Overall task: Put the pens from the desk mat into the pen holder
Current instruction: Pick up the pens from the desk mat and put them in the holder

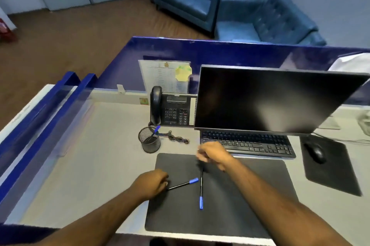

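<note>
Two black pens with blue caps lie on the dark desk mat [230, 205]. One pen [183, 184] slants left, and its bare end meets the curled fingertips of my left hand [152, 182], which pinch it. The other pen [201, 187] lies nearly straight, cap toward me. Its far end sits just under my right hand [215, 155], which is blurred with loosely curled fingers; whether it touches that pen is unclear. The black mesh pen holder [149, 143] stands beyond the mat's far left corner, with one blue-capped pen [155, 131] inside.
A desk phone [172, 109] stands behind the holder, with its coiled cord [178, 137] trailing beside it. A monitor [270, 101] and keyboard [248, 143] sit right behind the mat. To the right, a mouse [315, 152] rests on a mouse pad. A blue partition [240, 53] edges the desk.
</note>
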Motion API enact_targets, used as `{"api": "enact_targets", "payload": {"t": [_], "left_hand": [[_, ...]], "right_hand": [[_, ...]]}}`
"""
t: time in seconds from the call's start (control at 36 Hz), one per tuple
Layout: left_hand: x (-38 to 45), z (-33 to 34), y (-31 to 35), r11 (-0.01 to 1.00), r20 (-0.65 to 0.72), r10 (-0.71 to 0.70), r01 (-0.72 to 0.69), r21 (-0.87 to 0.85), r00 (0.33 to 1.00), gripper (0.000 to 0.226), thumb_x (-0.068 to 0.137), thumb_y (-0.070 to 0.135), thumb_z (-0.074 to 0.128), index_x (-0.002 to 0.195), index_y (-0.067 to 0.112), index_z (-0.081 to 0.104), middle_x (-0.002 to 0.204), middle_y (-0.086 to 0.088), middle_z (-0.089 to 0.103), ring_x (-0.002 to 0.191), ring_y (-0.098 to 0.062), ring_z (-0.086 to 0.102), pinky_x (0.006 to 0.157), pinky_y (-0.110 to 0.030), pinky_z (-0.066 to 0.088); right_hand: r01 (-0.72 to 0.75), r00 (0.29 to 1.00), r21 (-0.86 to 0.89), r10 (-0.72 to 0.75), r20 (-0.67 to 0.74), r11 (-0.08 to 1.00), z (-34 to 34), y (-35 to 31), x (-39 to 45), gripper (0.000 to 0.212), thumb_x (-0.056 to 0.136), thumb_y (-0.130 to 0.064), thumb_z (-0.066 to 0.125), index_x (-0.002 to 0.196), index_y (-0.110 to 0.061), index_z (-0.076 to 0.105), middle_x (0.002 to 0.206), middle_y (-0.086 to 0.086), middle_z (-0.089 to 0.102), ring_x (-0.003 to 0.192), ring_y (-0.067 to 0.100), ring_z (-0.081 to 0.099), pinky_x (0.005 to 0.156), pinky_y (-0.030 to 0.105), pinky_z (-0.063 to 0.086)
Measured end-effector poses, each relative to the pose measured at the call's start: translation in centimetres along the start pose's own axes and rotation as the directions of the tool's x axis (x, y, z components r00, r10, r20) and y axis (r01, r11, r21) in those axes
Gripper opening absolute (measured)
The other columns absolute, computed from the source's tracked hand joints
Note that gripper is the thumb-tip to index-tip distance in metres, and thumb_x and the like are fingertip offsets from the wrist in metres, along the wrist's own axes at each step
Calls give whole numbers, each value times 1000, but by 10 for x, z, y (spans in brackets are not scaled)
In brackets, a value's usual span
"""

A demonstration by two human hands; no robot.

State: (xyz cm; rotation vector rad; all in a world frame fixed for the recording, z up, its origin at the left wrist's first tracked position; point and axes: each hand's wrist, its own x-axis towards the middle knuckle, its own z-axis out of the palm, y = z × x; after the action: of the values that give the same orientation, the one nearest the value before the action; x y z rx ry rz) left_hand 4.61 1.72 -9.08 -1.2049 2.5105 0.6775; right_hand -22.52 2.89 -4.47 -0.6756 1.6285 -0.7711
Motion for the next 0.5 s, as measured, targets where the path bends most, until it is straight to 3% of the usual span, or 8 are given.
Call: {"api": "enact_targets", "payload": {"t": [0.14, 0.25, 0.31, 0.33, 0.39, 0.42, 0.47, 0.5], "left_hand": [[27, 29, 39, 994, 22, 96, -97, 58, 995, 29, 98, 37, 48, 124, 24, 52, 126, -5, 57, 113, -29, 59, 90, -44, 53], [41, 46, 58, 967, 53, 103, -113, 230, 993, 36, 103, 29, 42, 135, 15, 49, 131, -11, 54, 116, -32, 56, 92, -45, 49], [39, 50, 62, 928, 48, 137, -145, 344, 989, 32, 102, 27, 48, 129, 11, 56, 122, -13, 58, 107, -32, 60, 82, -44, 51], [39, 53, 60, 903, 72, 159, -175, 393, 985, 28, 95, 28, 61, 119, 13, 63, 110, -11, 63, 94, -29, 65, 71, -41, 53], [39, 61, 53, 875, 95, 147, -174, 451, 985, 32, 61, 34, 91, 86, 22, 74, 76, -1, 65, 58, -18, 65, 43, -28, 48], [41, 65, 50, 864, 66, 174, -185, 469, 983, 36, 52, 34, 95, 79, 24, 74, 69, 1, 64, 51, -16, 63, 39, -26, 46], [42, 57, 56, 881, 116, 180, -212, 424, 977, 27, 74, 29, 84, 96, 19, 72, 86, -5, 68, 69, -23, 69, 55, -31, 57], [41, 45, 59, 907, 73, 180, -194, 374, 981, 21, 87, 26, 70, 106, 15, 67, 98, -8, 68, 83, -27, 70, 67, -37, 58]], "right_hand": [[-120, 969, 25, 122, -215, 992, -70, 76, -37, 11, 91, -11, 64, 86, -1, 67, 81, 19, 56, 73, 24, 61, 45, 16, 52], [-200, 918, 11, 191, -349, 980, -107, 116, -70, 16, 92, -13, 62, 90, 0, 71, 74, 13, 64, 54, 14, 65, 44, 17, 53], [-213, 903, 7, 200, -379, 977, -115, 130, -83, 17, 92, -12, 59, 79, -7, 69, 68, 9, 65, 52, 14, 64, 47, 20, 52], [-220, 900, 10, 207, -383, 975, -118, 136, -88, 19, 92, -11, 58, 76, -8, 68, 68, 8, 66, 54, 15, 63, 49, 21, 51], [-227, 901, 5, 212, -380, 974, -119, 143, -97, 20, 92, -10, 56, 77, -9, 69, 70, 7, 67, 59, 17, 63, 53, 23, 51], [-226, 903, -7, 207, -376, 974, -119, 145, -101, 21, 92, -9, 55, 77, -8, 70, 71, 7, 68, 61, 18, 63, 54, 23, 51], [-215, 911, -29, 189, -365, 976, -119, 150, -104, 21, 92, -9, 55, 79, -5, 70, 72, 7, 69, 63, 17, 64, 58, 25, 52], [-205, 919, -50, 175, -353, 977, -118, 148, -101, 20, 92, -10, 55, 82, -3, 71, 74, 8, 70, 63, 17, 64, 59, 26, 53]]}}
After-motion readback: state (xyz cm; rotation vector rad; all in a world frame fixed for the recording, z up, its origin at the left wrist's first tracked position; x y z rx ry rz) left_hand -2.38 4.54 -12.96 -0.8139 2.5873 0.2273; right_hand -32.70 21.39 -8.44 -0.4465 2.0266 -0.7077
